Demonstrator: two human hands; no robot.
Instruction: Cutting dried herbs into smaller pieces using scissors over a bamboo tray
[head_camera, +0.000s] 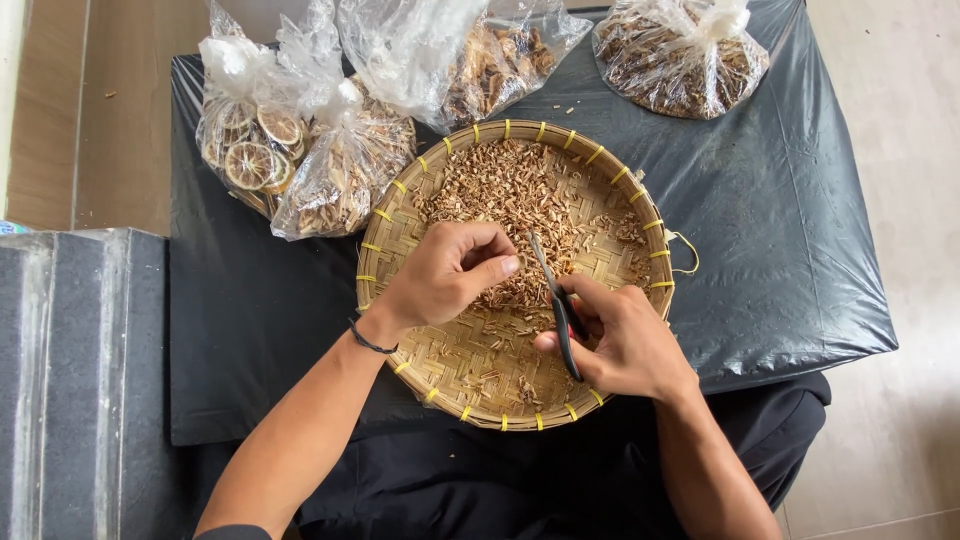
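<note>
Most of tray (400, 215) filled with cut chips (510, 190) | left hand (450, 275) pinched on a piece | right hand (620, 345) closed round scissors (558, 300) | near rim bare

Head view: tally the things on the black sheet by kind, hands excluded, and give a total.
Clear plastic bags of dried goods: 4
Woven bamboo tray: 1
Scissors: 1
Total: 6

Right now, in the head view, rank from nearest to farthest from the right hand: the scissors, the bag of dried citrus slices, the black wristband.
1. Scissors: held in the right hand.
2. Black wristband: on the left wrist, across the woven tray.
3. Bag of dried citrus slices: far upper left, on the black sheet.
</note>
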